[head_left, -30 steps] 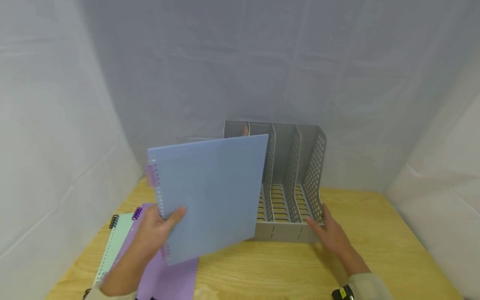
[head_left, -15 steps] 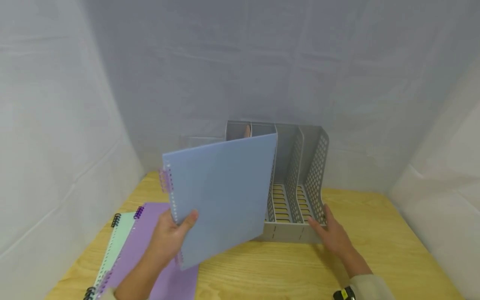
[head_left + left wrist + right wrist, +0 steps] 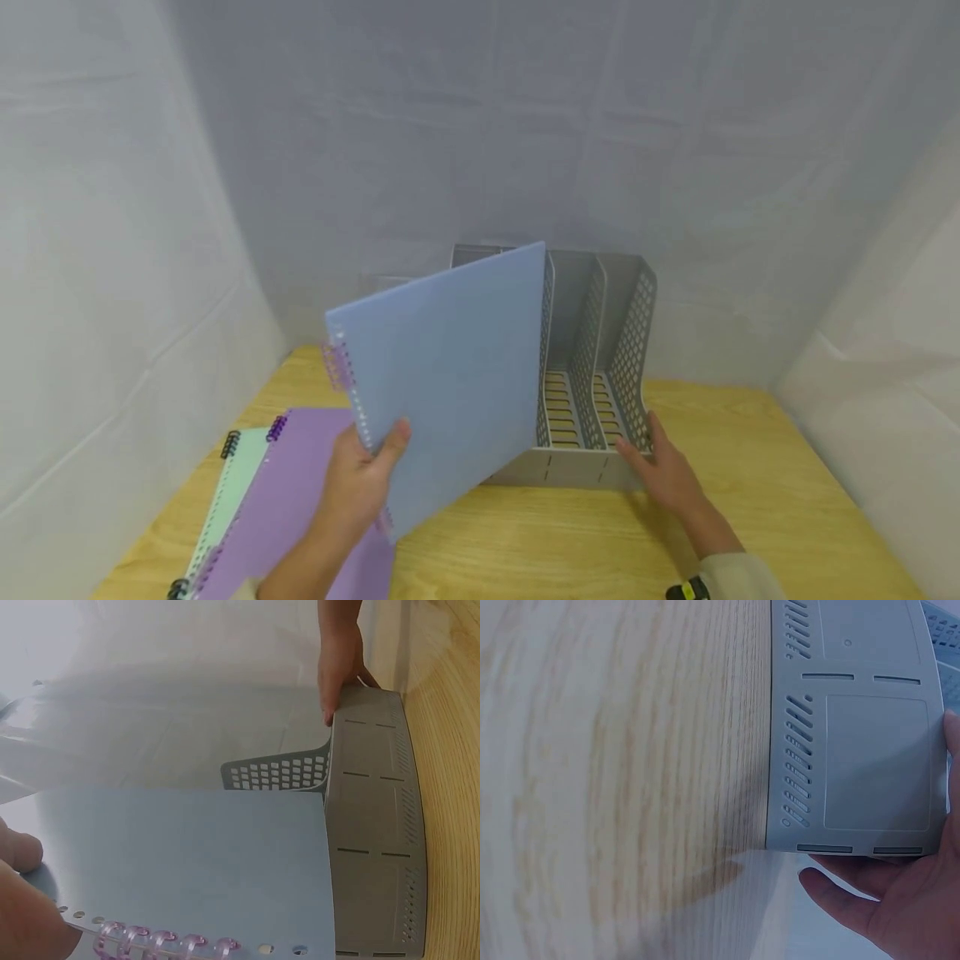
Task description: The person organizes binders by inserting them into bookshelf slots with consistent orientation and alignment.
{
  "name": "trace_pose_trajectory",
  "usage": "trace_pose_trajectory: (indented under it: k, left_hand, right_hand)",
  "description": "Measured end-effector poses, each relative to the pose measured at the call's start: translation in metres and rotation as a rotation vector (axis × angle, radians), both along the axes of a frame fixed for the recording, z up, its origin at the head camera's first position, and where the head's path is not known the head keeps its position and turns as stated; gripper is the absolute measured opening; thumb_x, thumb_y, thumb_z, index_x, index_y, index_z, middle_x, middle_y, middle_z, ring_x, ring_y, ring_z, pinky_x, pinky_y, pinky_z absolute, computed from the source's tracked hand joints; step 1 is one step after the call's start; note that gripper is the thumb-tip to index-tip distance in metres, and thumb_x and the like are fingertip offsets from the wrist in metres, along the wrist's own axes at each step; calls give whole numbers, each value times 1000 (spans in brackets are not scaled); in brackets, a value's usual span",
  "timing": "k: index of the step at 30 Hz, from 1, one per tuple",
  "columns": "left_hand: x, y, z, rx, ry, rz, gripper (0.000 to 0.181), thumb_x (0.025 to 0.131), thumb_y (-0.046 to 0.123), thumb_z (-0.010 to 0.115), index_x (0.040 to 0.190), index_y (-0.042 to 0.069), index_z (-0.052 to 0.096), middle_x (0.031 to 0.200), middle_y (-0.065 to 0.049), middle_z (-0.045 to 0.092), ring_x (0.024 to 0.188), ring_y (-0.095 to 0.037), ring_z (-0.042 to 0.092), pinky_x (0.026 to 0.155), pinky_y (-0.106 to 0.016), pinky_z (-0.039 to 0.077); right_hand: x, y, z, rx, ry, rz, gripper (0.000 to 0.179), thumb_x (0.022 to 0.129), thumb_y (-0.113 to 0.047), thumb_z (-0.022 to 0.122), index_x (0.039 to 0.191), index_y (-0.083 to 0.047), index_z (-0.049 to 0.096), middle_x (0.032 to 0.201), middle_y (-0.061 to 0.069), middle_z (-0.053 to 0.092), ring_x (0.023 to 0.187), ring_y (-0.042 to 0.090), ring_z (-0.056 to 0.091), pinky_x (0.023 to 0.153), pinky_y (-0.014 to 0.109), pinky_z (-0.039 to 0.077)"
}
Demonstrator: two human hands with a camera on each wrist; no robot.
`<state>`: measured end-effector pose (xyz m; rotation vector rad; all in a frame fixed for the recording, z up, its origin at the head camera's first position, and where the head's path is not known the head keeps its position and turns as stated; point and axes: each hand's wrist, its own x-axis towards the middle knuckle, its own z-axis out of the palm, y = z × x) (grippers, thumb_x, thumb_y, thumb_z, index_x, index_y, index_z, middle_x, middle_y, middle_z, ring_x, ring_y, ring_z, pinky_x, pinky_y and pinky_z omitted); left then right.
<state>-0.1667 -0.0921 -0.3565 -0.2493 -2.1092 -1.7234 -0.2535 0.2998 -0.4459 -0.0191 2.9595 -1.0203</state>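
A blue spiral notebook (image 3: 465, 375) with pale purple rings (image 3: 161, 941) is held up by my left hand (image 3: 360, 479). The thumb lies on its cover near the ringed edge; the other fingers are hidden behind. The notebook tilts in front of the left part of a grey file organizer (image 3: 573, 468), whose upright compartments have perforated dividers. In the left wrist view, the notebook's edge overlaps the organizer's front wall; whether they touch, I cannot tell. My right hand (image 3: 667, 475) grips the organizer's front right corner, thumb over the front rim and fingers along the side (image 3: 855, 874).
On the wooden table (image 3: 750, 500) at the left lies a purple spiral notebook (image 3: 300, 475), partly over a mint green one (image 3: 240, 471). My left forearm passes above them. White sheeting (image 3: 570, 125) hangs behind and on both sides.
My left hand has moved right with the blue notebook, whose far top corner has lately risen and now covers more of the organizer's left compartments. My right hand stays on the corner.
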Motion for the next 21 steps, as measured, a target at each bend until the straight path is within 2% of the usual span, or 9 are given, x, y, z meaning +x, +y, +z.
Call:
trace_pose_trajectory:
  k: [5, 13, 18, 21]
  left_hand:
    - [-1, 6, -1, 36, 64, -44, 24, 98, 4, 53, 117, -10, 60, 111, -23, 68, 98, -8, 66, 86, -25, 53]
    - [-8, 13, -1, 12, 62, -40, 28, 99, 7, 53, 121, -10, 57, 113, -24, 67, 102, -35, 66, 88, -37, 54]
    - [-14, 17, 0, 29, 52, -60, 30, 100, 8, 51, 123, -11, 55, 117, -26, 64, 107, -37, 63, 93, -44, 51]
    - [-17, 20, 0, 49, 56, -67, 29, 100, 7, 50, 123, -11, 56, 117, -25, 65, 108, -36, 63, 94, -40, 51]
  right_hand:
    - [-1, 0, -3, 0, 18, 2, 91, 99, -57, 39, 153, 3, -2, 152, 34, 18, 136, 53, 23, 108, 65, 21]
    - [-2, 0, -3, 18, 3, -7, 92, 98, -60, 37, 153, 2, -3, 153, 33, 17, 137, 53, 22, 109, 64, 20]
    - [0, -1, 0, 13, 9, -5, 90, 99, -57, 38, 153, 4, -2, 152, 34, 17, 137, 53, 23, 109, 64, 20]
    - [-1, 0, -1, 12, 15, -4, 88, 100, -54, 39, 153, 4, -1, 152, 34, 17, 136, 53, 23, 109, 65, 21]
